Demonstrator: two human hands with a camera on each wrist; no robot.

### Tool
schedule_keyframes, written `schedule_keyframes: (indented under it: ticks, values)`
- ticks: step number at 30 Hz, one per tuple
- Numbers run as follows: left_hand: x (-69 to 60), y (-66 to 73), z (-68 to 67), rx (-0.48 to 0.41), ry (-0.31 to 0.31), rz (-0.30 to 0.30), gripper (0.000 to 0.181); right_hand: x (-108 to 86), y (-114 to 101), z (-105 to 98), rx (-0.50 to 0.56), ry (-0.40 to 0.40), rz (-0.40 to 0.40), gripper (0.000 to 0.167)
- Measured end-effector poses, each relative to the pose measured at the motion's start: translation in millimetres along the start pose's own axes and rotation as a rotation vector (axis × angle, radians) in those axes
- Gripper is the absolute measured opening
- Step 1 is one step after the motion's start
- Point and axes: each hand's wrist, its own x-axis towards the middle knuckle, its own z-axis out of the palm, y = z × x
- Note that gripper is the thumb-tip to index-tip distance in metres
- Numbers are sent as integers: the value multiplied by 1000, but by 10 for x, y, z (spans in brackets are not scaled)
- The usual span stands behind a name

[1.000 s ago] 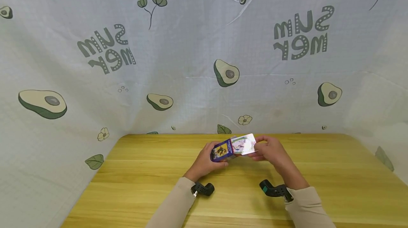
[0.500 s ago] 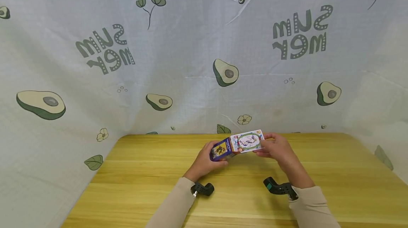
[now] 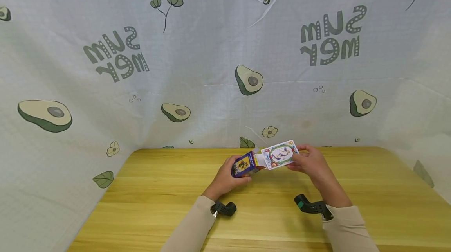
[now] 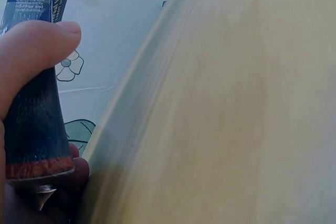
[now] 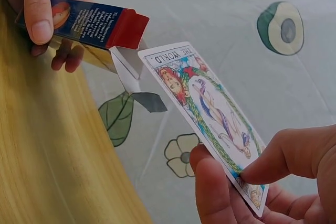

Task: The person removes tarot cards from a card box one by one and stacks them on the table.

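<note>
Pinches with the right hand [image 3: 311, 162] "The World" tarot card [image 5: 210, 124], thumb pressed on the printed face, fingers folded behind, at the end farther from the box. On that face, a figure inside a green wreath, with the title end pointing toward the box. Grips with the left hand [image 3: 226, 179] the blue tarot card box [image 3: 243, 165] — thumb along the lettered side, fingertips curled round underneath. Stands open at the end facing the card, with a red flap [image 5: 130, 29] and a white flap [image 5: 125, 66] sticking out. Lies wholly outside that opening, the card — just beyond the flaps, held tilted in the air. Beyond the hands, black wrist cameras [image 3: 225, 209] and beige sleeves [image 3: 192, 222]. Below, a yellow wood-grain table [image 3: 253, 224]. Behind, a pale cloth [image 3: 211, 44] printed with avocados [image 3: 243, 83], flowers [image 3: 269, 132], leaves [image 3: 103, 179] and mirrored lettering [image 3: 331, 51].
</note>
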Motion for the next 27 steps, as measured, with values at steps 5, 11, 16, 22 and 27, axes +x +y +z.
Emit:
schedule_keyframes:
  ticks: [5,11,16,22,27]
  values:
    - [4,-21,-4,-1,-3,7,66,-6,4,-16,-31,10,6,49]
    - [83,-244,43,-14,6,10,69,-4,17,-36,-89,27,9,49]
    - [131,-374,66,-18,14,16,69,13,34,-42,-136,40,-1,47]
    - [186,-511,94,-67,31,5,68,28,53,-48,-167,52,18,46]
    - [195,-528,98,-96,45,8,66,40,70,-58,-193,58,34,46]
